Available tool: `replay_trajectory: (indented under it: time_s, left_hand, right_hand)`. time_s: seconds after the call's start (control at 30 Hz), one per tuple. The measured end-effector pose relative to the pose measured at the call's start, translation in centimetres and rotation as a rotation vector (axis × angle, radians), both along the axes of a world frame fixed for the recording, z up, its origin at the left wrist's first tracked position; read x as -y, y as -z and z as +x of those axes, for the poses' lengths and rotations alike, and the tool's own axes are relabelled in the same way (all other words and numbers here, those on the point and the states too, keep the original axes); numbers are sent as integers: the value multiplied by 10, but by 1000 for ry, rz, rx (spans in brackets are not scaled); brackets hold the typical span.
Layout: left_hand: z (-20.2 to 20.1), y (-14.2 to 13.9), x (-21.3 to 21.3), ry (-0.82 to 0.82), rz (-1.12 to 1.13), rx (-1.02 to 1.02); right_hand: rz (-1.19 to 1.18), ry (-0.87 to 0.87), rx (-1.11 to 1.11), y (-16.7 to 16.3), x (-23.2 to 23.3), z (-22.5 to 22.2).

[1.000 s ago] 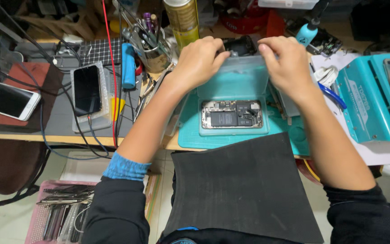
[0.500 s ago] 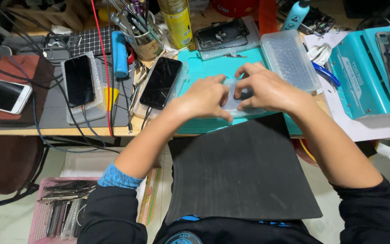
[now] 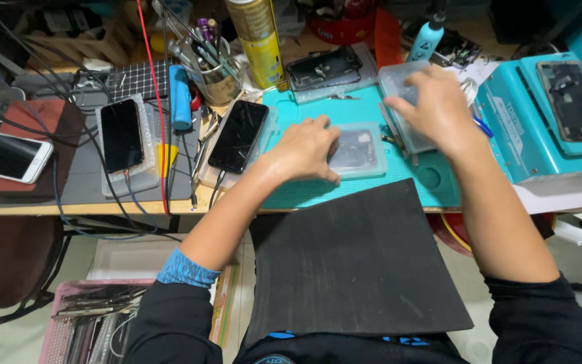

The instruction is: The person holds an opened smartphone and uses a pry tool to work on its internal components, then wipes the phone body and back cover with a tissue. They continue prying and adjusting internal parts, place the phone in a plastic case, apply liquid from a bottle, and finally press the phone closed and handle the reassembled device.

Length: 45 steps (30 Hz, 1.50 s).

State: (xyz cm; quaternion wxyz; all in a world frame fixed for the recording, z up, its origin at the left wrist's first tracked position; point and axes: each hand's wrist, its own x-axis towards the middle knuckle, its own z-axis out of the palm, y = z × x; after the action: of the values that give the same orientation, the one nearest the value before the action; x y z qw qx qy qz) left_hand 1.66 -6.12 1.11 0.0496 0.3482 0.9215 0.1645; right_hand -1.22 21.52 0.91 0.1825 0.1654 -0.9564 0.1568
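Note:
My left hand (image 3: 306, 148) rests palm down on a clear plastic case (image 3: 358, 151) that lies on the teal work mat (image 3: 345, 192); a phone part shows dimly inside. My right hand (image 3: 432, 104) hovers with fingers spread over a second clear plastic tray (image 3: 399, 81) at the mat's right, and I cannot tell if it grips it. A black foam sheet (image 3: 351, 263) lies across my lap below the desk edge.
A black phone (image 3: 238, 135) lies left of the mat, another black phone (image 3: 121, 135) in a clear holder, a white phone (image 3: 5, 156) far left. A teal machine (image 3: 547, 128) stands right with a phone frame on top. Tool cup (image 3: 213, 74), spray can (image 3: 259, 40), cables behind.
The clear case now lies closed under my left hand. My right hand has left it and moved right and back to the second tray. The view has tilted a little.

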Motion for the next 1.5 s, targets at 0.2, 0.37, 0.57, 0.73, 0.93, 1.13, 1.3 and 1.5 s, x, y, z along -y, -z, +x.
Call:
replay_trajectory:
  time_s: [0.2,0.37,0.57,0.73,0.93,1.13,1.3,1.5]
  left_hand:
    - [-14,3,-2,5,61,-40]
    - [-17,15,5,49,147,-21]
    - [-19,33,9,-146,703,56]
    - [-33,41,-24,-255,1254,873]
    - [-64,33,-2,-322,1434,870]
    - [-107,11,18,-422,955,1025]
    - [-124,4,-2,-167,479,832]
    - [-130,16,-25,-73,80,326]
  right_hand:
    - [140,257,274,4,-14,-3]
    - [90,304,271,4,-7,-8]
    - [-3,191,34,-14,6,6]
    - [-188,51,-22,-21,51,18]
    - [-505,-205,103,-34,55,23]
    - [-27,-418,-390,-40,47,38]
    - [195,-550,-559,-44,48,45]
    - [491,-679,-453,-21,63,45]
